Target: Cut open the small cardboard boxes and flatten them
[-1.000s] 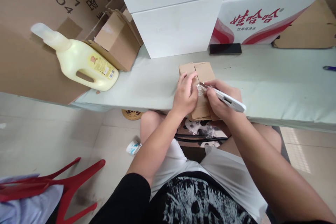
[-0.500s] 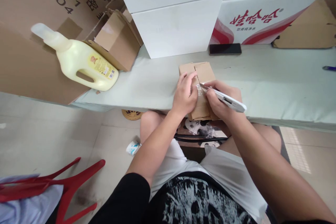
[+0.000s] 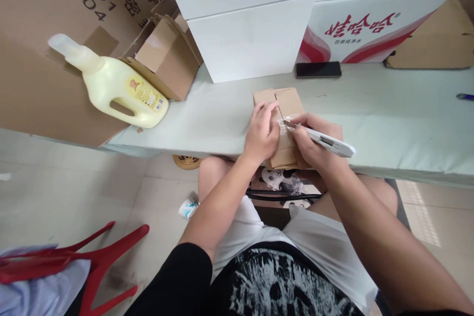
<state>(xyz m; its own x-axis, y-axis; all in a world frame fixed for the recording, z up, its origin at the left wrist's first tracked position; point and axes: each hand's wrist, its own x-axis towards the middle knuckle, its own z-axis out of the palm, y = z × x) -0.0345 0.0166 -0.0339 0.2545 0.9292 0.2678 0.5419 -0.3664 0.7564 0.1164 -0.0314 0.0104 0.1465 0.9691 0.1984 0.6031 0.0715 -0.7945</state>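
Observation:
A small cardboard box (image 3: 291, 101), its top flaps meeting at a seam, lies near the front edge of the table. Clear tape (image 3: 283, 125) shows across the seam. My left hand (image 3: 263, 131) grips the box along its left side, fingers bent over the top. In my right hand (image 3: 318, 140) is a utility knife (image 3: 331, 144) with a white handle; its blade tip touches the taped seam. The fingers of the right hand are closed around the handle, and part of the box's right side is hidden beneath it.
A pale yellow jug (image 3: 124, 91) stands at the left beside an open cardboard carton (image 3: 170, 59). White boxes (image 3: 252, 42) line the back, with a black phone (image 3: 318, 69) in front. A blue object (image 3: 465, 97) lies at the far right. A red stool (image 3: 107, 252) is on the floor.
The knife has shifted slightly right along with my right hand, its handle end swinging outward. My left hand and the box stay where they were.

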